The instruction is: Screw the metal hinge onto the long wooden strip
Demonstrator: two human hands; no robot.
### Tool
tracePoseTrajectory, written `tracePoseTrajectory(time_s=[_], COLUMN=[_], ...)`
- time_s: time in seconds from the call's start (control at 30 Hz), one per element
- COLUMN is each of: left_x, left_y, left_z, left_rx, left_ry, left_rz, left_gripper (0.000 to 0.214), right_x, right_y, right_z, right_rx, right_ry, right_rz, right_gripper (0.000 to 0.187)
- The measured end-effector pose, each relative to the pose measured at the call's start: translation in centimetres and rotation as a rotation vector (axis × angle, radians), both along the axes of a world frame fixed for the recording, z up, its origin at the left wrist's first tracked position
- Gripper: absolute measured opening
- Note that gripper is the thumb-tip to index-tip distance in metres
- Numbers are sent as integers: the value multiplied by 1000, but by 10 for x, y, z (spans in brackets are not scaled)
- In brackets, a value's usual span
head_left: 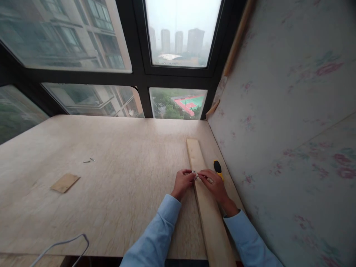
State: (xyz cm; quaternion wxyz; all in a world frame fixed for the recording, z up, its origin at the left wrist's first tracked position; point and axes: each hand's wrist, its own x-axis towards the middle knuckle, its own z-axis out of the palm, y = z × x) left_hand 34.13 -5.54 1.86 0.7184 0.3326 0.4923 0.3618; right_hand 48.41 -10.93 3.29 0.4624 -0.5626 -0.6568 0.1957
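Note:
A long pale wooden board lies on the marble-patterned surface, running away from me near the wall. At its left edge, my left hand pinches a small shiny metal bracket against the wood. My right hand rests over the board with thumb and forefinger closed at the bracket, on a thin piece that looks like a screw. The fingertips partly cover both small parts. Just beyond my right hand, a yellow and black tool lies between board and wall, its lower part hidden.
On the left lie a small thin wooden plate and a few small screws. A pale cable loops over the front edge. Dark-framed windows stand behind, and a flower-papered wall bounds the right side.

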Motion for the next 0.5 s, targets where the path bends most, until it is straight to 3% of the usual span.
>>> tracePoseTrajectory(time_s=[0.27, 0.5], left_x=[-2, 2], left_y=[0, -4], left_z=[4, 6], left_rx=[-49, 20], left_ry=[-35, 40], left_rz=[-30, -1], left_gripper=[32, 26], right_x=[0, -4], right_y=[-3, -2], right_z=[-3, -2], right_rx=[0, -8], right_ry=[-38, -53], right_rz=[89, 61], right_gripper=[20, 11])
